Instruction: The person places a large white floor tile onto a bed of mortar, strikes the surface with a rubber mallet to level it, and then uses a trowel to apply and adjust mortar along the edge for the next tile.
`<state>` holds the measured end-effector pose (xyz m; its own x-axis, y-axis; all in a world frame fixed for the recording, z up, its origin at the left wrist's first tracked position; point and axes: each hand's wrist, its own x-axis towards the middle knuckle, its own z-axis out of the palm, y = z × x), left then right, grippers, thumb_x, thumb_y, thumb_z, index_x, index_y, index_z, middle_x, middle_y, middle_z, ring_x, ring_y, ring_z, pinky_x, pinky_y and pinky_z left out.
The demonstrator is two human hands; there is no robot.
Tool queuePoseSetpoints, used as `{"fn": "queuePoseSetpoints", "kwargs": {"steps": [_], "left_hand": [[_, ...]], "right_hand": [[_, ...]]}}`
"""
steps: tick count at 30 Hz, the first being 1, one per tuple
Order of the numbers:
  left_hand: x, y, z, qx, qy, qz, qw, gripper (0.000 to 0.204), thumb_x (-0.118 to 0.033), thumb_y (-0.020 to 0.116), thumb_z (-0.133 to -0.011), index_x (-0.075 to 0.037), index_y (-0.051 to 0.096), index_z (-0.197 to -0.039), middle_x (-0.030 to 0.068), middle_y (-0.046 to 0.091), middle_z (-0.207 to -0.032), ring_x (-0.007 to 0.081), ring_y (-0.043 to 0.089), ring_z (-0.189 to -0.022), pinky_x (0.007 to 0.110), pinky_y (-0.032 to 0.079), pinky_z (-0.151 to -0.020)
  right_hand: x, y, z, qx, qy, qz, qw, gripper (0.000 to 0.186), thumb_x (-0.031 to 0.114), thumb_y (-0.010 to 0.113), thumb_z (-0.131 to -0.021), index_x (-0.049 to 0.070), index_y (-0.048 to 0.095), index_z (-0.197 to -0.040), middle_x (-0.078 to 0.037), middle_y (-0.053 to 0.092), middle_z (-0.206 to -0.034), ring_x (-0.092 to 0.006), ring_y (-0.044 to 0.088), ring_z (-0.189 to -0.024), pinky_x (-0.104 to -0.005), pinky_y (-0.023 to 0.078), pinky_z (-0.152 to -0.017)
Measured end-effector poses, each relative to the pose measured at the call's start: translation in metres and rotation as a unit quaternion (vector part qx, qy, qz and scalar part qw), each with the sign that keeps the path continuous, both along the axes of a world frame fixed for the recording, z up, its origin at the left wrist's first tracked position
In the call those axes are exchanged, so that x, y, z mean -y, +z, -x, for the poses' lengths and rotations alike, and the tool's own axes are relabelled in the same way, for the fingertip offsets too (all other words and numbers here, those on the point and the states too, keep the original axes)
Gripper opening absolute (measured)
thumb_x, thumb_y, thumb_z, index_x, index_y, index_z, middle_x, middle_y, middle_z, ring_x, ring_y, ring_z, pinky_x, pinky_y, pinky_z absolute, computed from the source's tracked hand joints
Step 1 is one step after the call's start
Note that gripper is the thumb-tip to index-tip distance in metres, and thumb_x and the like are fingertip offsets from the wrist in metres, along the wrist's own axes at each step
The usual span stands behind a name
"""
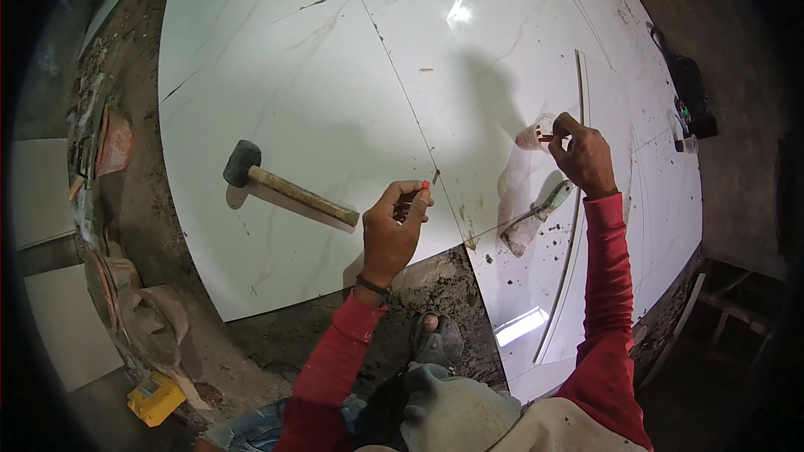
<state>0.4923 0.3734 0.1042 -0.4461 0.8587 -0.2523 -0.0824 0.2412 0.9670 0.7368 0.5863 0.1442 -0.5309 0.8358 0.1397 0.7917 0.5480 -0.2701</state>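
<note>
From my remote seat I look down on glossy white marble-look floor tiles (318, 75) with faint brown veins, laid over rough grey mortar (435, 285). My left hand (394, 230) is curled, thumb and forefinger pinching a small red tile spacer (425, 185) just above the near edge of the tiles. My right hand (584, 155), farther right, pinches another small dark piece at the mouth of a clear plastic cup (533, 136). A rubber mallet (285, 184) with a black head and worn wooden handle lies flat on the tile to the left. A trowel (536, 213) with a pale handle rests between the hands, beside a thin white trim strip (578, 201). A yellow tool (155, 398) sits on the dirt, near left.
</note>
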Motion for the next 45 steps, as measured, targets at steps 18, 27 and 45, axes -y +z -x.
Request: {"fn": "queuePoseSetpoints", "kwargs": {"steps": [18,27,45], "left_hand": [[-0.018,0.006,-0.012,0.018,-0.022,-0.024,0.999,0.018,-0.015,0.064,-0.097,0.0,0.066,-0.107,0.0057,0.071,-0.086,0.0097,0.065,-0.07,0.026,0.053,-0.066],[-0.035,0.008,-0.03,0.052,-0.041,-0.024,0.997,0.022,-0.014,0.063,-0.097,0.001,0.062,-0.113,0.009,0.071,-0.093,0.0109,0.066,-0.074,0.025,0.052,-0.069],[-0.03,0.004,-0.046,0.087,-0.015,-0.075,0.993,0.021,-0.019,0.065,-0.097,0.002,0.062,-0.096,0.0131,0.071,-0.086,0.0186,0.068,-0.072,0.031,0.054,-0.067]], "right_hand": [[0.0,-0.019,-0.017,-0.083,-0.02,0.082,0.993,0.013,0.007,0.073,-0.083,0.002,0.064,-0.091,-0.013,0.073,-0.083,-0.0297,0.069,-0.066,-0.0385,0.053,-0.061],[0.017,0.005,-0.018,-0.185,-0.086,0.096,0.974,0.012,0.005,0.071,-0.086,-0.001,0.069,-0.097,-0.013,0.075,-0.089,-0.0207,0.071,-0.074,-0.0327,0.053,-0.067],[0.133,-0.059,-0.037,-0.352,-0.212,0.24,0.88,0.038,0.027,0.061,-0.1,-0.009,0.06,-0.114,-0.013,0.064,-0.097,-0.0202,0.06,-0.089,-0.0304,0.048,-0.082]]}}
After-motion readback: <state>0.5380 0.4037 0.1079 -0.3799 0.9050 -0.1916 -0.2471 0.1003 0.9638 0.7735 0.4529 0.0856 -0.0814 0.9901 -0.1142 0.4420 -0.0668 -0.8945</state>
